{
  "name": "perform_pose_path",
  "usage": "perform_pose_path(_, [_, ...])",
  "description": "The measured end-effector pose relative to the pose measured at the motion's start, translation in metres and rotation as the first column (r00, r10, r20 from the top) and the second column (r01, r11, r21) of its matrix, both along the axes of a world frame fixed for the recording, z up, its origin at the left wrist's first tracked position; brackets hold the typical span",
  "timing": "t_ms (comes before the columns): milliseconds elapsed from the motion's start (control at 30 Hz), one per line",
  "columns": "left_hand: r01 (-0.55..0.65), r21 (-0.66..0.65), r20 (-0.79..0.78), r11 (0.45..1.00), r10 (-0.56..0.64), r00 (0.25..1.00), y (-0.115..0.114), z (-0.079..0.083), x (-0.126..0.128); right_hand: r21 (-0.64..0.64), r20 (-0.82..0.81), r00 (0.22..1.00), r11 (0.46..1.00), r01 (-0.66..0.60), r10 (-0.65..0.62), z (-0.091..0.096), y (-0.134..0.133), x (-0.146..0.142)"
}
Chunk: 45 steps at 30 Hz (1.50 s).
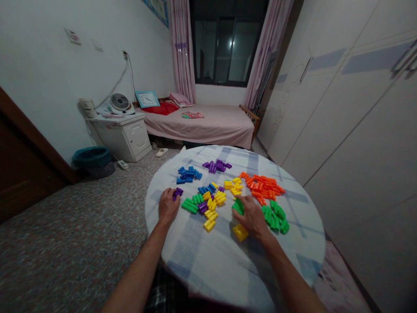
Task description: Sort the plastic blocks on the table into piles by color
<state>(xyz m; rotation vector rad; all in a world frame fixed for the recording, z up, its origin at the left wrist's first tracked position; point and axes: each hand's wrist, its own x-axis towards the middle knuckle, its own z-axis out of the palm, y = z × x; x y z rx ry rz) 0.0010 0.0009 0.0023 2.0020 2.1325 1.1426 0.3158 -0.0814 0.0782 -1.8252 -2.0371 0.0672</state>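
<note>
Table (224, 269), round, under a white cloth with grey-blue bands. Near part: yellow piece (240, 233), just beside the right hand (251, 215), whose thumb and fingers are closed about green pieces (238, 207). Right of it, a green heap (275, 217), glossy.

Left hand (168, 204), at the table's left side, fingers curled over purple pieces (177, 193). Between the hands, a mixed cluster (211, 204) of yellow, green, blue and purple pieces. Farther: orange heap (265, 187) at right, blue heap (189, 174) at left, purple heap (216, 166) toward the far edge.

Room: speckled floor (97, 208); teal-lined bin (92, 158); tall pale wardrobe (325, 108) along the right; white cabinet (138, 137) bearing a fan (120, 102). Beyond the table, a bed (224, 115) with pink cover, a blue-framed clock (147, 99) at its left end. At the back, dark window (224, 48) between pink curtains (182, 43).
</note>
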Motion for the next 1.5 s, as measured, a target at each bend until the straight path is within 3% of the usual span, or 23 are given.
perform_pose_path(67, [0.0,0.002,0.001,1.0,0.0,1.0,0.0,0.0,0.0,0.08,-0.02,0.983,0.98,0.183,-0.182,0.001,0.001,0.035])
perform_pose_path(200, [-0.002,0.013,-0.003,1.0,0.002,1.0,0.0,0.0,0.0,0.062,-0.101,0.859,0.859,0.509,-0.502,-0.009,0.001,0.107])
perform_pose_path(300, [0.005,0.023,-0.012,1.0,-0.005,1.0,0.001,0.0,-0.001,0.01,-0.162,0.773,0.782,0.623,-0.613,-0.025,0.001,0.141])
perform_pose_path(400, [0.009,0.016,-0.021,1.0,-0.008,1.0,0.002,-0.001,-0.001,-0.067,-0.168,0.777,0.793,0.605,-0.607,-0.044,0.001,0.154])
perform_pose_path(500, [0.003,0.007,-0.031,1.0,-0.002,1.0,0.002,-0.003,-0.002,-0.11,-0.149,0.809,0.822,0.558,-0.569,-0.057,0.0,0.155])
perform_pose_path(567, [0.001,0.01,-0.039,1.0,-0.001,0.999,0.002,-0.003,-0.003,-0.062,-0.147,0.818,0.831,0.553,-0.556,-0.058,0.0,0.154])
perform_pose_path(700, [0.002,0.014,-0.045,1.0,-0.002,0.999,0.003,-0.004,-0.003,0.158,-0.049,0.858,0.844,0.513,-0.512,-0.046,0.002,0.146])
perform_pose_path(800, [-0.001,0.009,-0.038,1.0,0.002,0.999,0.003,-0.004,-0.003,0.225,0.101,0.898,0.889,0.398,-0.427,-0.031,0.01,0.13])
perform_pose_path(933, [0.004,0.007,-0.033,1.0,-0.004,0.999,0.002,-0.004,-0.003,0.144,0.248,0.91,0.941,0.305,-0.332,-0.02,0.023,0.107])
perform_pose_path(1100, [0.004,0.013,-0.026,1.0,-0.003,1.0,0.001,-0.003,-0.003,0.008,0.368,0.887,0.955,0.297,-0.279,-0.021,0.034,0.093])
perform_pose_path(1500, [0.003,0.01,-0.014,1.0,-0.003,1.0,0.001,-0.001,-0.002,0.023,0.328,0.88,0.934,0.357,-0.344,-0.022,0.039,0.092])
